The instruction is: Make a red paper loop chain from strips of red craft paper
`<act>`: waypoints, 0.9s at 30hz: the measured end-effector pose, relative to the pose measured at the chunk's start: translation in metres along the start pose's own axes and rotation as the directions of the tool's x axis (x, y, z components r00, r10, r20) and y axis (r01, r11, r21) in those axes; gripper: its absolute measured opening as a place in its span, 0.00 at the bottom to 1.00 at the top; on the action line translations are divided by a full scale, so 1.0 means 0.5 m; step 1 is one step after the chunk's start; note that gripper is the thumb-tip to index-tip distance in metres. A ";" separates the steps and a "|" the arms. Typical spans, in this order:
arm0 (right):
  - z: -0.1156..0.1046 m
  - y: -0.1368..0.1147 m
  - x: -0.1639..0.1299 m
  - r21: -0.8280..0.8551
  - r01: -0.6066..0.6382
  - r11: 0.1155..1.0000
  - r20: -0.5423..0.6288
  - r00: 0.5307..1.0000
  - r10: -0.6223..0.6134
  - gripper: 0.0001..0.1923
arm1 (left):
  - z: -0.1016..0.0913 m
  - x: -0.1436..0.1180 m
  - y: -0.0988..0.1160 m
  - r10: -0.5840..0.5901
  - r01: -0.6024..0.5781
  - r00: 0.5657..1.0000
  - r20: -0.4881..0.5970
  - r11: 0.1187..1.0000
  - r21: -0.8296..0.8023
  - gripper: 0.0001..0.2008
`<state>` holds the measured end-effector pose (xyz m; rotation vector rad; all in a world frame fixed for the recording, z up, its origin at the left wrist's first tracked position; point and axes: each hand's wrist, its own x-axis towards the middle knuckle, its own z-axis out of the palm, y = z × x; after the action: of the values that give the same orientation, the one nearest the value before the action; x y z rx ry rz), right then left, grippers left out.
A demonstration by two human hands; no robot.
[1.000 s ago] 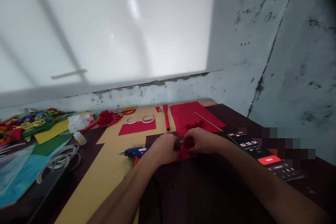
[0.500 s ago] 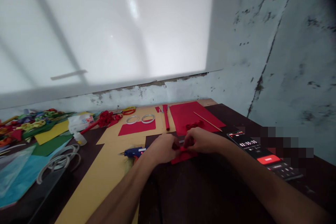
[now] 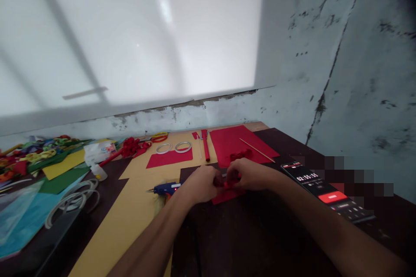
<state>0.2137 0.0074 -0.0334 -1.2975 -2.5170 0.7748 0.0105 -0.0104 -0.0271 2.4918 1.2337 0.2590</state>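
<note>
Both my hands meet over the dark table near its middle. My left hand and my right hand pinch a small piece of red paper between their fingertips; its lower corner sticks out beneath them. Just left of my left hand lies a blue glue gun with a lit red lamp. Behind my hands lies a large red sheet with a small red curled paper shape and a thin wooden stick on it.
A phone with a running timer lies at the right. Two tape rings, a red paper roll, a red flower on a stem, a small glue bottle, white loops and several coloured sheets fill the left. A peeling wall stands behind.
My hands have stayed in place, working the red paper with small finger movements; the paper's lower corner now shows a little more beneath them.
</note>
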 end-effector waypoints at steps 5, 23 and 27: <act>-0.001 0.000 0.000 -0.007 0.010 1.000 0.006 1.000 -0.010 0.11 | -0.002 0.000 0.001 -0.004 0.004 1.000 0.004 1.000 -0.020 0.10; 0.013 0.009 0.008 0.013 0.022 1.000 -0.042 0.999 -0.021 0.12 | 0.006 0.003 0.000 -0.006 0.001 0.997 -0.071 0.998 -0.071 0.12; 0.006 0.005 0.005 0.001 0.051 0.999 -0.102 0.993 -0.050 0.10 | 0.006 0.004 0.003 0.029 -0.044 0.991 -0.130 0.993 -0.108 0.12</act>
<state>0.2127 0.0098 -0.0376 -1.2344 -2.4566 0.6841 0.0139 -0.0104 -0.0293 2.4363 1.1885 0.4908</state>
